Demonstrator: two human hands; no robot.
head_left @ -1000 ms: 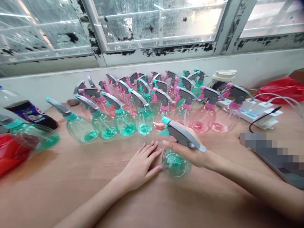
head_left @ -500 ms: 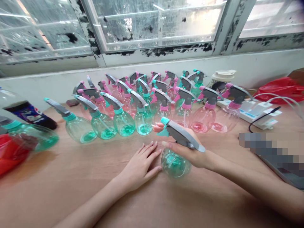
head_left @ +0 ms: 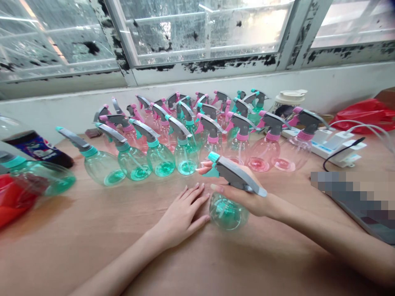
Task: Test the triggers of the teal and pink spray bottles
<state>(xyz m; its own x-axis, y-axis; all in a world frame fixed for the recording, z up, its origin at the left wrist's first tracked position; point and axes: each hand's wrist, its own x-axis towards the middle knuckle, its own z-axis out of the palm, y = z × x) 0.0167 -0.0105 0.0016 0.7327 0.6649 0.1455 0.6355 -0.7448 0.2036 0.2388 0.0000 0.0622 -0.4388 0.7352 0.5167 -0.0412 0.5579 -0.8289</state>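
Observation:
A clear green spray bottle (head_left: pixel 228 211) with a grey and teal trigger head stands in front of me. My right hand (head_left: pixel 247 197) is closed round its neck, just under the head, with the thumb on the near side and fingertips showing beyond the trigger. My left hand (head_left: pixel 185 213) lies palm down on the table (head_left: pixel 138 263), fingers stretched out and spread, its thumb close beside the bottle's base. Beyond both hands runs a front row of spray bottles, with a green spray bottle (head_left: pixel 160 162) among those on the left and a pink spray bottle (head_left: pixel 263 154) among those on the right.
More pink and green spray bottles crowd behind the front row. At left are another green spray bottle (head_left: pixel 46 179), a dark drink bottle (head_left: pixel 40 150) and a red plastic bag (head_left: pixel 15 201). A white power strip (head_left: pixel 333 152), lidded cup (head_left: pixel 288 100) and partly blurred-out phone-like device (head_left: pixel 361 218) stand right.
Almost nothing differs. My right hand keeps its hold on the green spray bottle, and my left hand stays flat in the same place.

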